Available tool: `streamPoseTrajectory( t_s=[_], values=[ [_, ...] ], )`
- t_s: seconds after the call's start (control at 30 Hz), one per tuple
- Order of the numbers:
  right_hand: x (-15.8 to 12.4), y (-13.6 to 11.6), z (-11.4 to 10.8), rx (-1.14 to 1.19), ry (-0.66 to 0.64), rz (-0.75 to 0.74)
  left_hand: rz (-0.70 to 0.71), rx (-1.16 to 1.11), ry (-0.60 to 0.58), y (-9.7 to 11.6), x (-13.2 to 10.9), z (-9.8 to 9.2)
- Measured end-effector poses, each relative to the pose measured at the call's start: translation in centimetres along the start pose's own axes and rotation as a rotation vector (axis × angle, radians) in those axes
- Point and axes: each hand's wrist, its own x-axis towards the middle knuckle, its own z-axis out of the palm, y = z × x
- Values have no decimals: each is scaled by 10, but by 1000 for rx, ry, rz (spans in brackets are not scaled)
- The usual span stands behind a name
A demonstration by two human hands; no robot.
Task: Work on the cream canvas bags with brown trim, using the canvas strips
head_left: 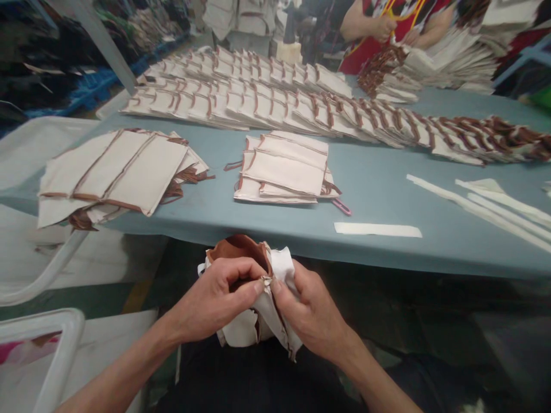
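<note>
Below the table's front edge I hold a crumpled white cloth bag [275, 269] with a brown lining showing at its top. My left hand [217, 298] is closed, its thumb and fingers pinching a corner of the bag. My right hand [312, 312] is closed on the same corner from the other side, fingertips almost touching the left ones. The bag hangs over my lap.
On the blue-grey table [379, 189] lie a stack of flat white bags [286, 169] in the middle, another stack [116, 172] at the left, long overlapping rows [301, 103] behind, and white strips [482, 206] at the right. A person [387, 28] works at the far side.
</note>
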Motion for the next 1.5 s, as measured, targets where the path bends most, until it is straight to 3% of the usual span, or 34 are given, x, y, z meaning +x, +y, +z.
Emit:
streamPoseTrajectory(
  t_s=[0.3,0.5,0.67,0.83,1.07,1.23,1.37,1.5],
  values=[
    [1,-1,-8,-5,-6,-21,41,121,-72,11,5,-5],
    [3,2,-5,100,-22,23,-18,22,-122,10,11,-6],
    [4,1,-3,122,-28,36,68,278,-16,13,12,-6],
    [6,-3,-8,106,-45,54,126,340,41,14,16,-3],
    [12,-8,-17,-120,70,-109,99,232,10,17,23,-7],
    [14,-16,-28,-345,133,-289,32,222,-52,32,24,-18],
    [14,-24,-34,-482,121,-301,68,356,-42,43,24,-21],
    [17,-22,-34,-415,69,-299,134,422,-57,43,25,-19]
  ],
)
